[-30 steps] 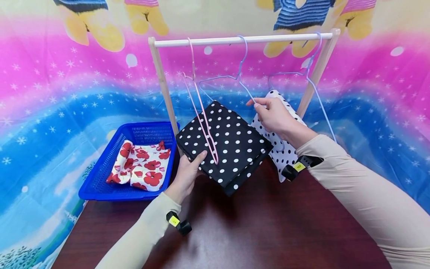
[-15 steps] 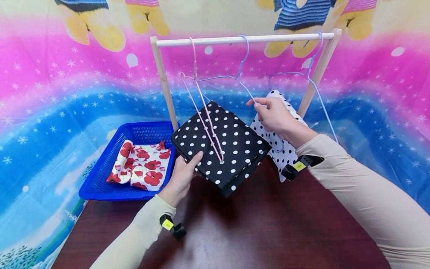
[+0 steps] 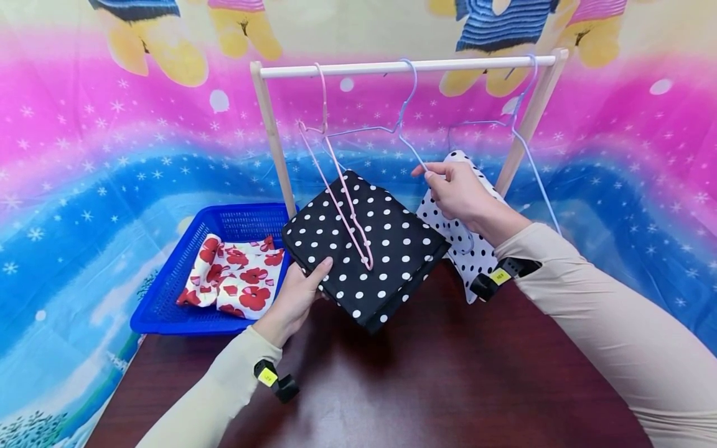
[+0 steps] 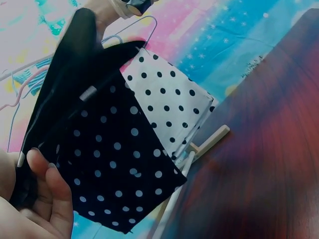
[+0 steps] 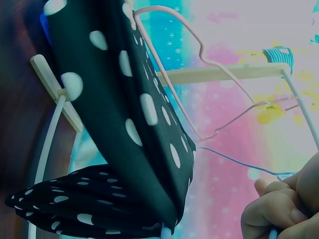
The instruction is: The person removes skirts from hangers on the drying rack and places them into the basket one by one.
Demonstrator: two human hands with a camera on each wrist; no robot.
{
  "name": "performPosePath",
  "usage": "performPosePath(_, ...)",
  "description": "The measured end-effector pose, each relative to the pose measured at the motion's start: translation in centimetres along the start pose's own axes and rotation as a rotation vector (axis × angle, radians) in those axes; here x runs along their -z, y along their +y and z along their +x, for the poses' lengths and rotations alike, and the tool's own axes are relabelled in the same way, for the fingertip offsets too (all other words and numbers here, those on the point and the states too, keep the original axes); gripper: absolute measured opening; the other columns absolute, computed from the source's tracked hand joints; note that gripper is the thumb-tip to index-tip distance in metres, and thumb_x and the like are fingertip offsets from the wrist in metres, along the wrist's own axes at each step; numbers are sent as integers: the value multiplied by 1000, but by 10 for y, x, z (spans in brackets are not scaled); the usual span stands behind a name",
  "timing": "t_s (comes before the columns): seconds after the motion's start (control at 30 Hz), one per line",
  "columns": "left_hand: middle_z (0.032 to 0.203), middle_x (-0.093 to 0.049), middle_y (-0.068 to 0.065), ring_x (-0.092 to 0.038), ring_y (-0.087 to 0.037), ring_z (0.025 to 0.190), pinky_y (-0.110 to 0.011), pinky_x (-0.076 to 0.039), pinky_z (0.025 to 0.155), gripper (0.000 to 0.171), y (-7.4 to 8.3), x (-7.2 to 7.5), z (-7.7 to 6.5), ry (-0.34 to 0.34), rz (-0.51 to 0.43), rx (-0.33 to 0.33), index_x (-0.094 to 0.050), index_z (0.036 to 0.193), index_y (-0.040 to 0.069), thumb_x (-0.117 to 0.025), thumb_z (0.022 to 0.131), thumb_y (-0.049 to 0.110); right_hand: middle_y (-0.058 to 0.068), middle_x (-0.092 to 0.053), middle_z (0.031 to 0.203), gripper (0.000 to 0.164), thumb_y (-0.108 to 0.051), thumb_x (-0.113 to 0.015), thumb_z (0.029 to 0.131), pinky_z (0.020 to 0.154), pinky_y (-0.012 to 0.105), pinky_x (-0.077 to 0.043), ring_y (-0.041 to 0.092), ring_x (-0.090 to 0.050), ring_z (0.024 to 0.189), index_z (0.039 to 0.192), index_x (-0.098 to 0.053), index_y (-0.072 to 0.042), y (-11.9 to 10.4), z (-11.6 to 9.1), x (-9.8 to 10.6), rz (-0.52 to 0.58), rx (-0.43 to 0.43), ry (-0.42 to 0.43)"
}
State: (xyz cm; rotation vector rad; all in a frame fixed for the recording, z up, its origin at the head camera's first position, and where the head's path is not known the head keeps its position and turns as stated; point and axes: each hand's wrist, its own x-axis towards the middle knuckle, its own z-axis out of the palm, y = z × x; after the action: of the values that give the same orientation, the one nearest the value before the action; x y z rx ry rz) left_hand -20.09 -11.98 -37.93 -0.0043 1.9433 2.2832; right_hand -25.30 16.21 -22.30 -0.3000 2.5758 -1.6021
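Note:
A folded black cloth with white dots (image 3: 386,242) hangs tilted at the middle of the rack. In the right wrist view it doubles over the bar of a blue hanger (image 5: 166,232). My left hand (image 3: 297,295) grips the cloth's lower left edge, thumb on top and fingers underneath. With my right hand (image 3: 462,193) I pinch the right arm of that blue hanger (image 3: 413,149), which hooks on the rail. A pink hanger (image 3: 335,180) hangs in front, its lower end lying over the dotted cloth in the head view.
A white cloth with black dots (image 3: 476,261) hangs from another blue hanger (image 3: 538,168) at the right of the wooden rack (image 3: 358,68). To the left, a blue basket (image 3: 162,311) holds a red-flowered white cloth (image 3: 246,274). A dark red table (image 3: 426,386) lies below.
My left hand has drawn the black dotted cloth a little left and down. The pink hanger's lower end has swung slightly to the right. My right hand stays in place.

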Motion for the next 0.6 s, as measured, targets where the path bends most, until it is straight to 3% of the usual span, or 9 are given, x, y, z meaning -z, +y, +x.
performPosePath(0.13,100,-72,6,-65,-10,72,-21,-50,60,39,1,4,-2,-11,31,10,-47,135,13,-58,103,32,-7,-29,55,36,-22,-36,110,41,25,-22,10,-23,44,139,-54,-9,0,0,0,6,-4,2)
performPosePath(0.6,79,-69,9,-52,-8,55,-20,-44,55,31,3,12,-5,-73,107,-4,-51,125,6,-54,106,30,-7,-28,54,37,-22,-35,111,42,25,-22,10,-23,44,139,-54,-8,1,-1,5,-14,1,-10)
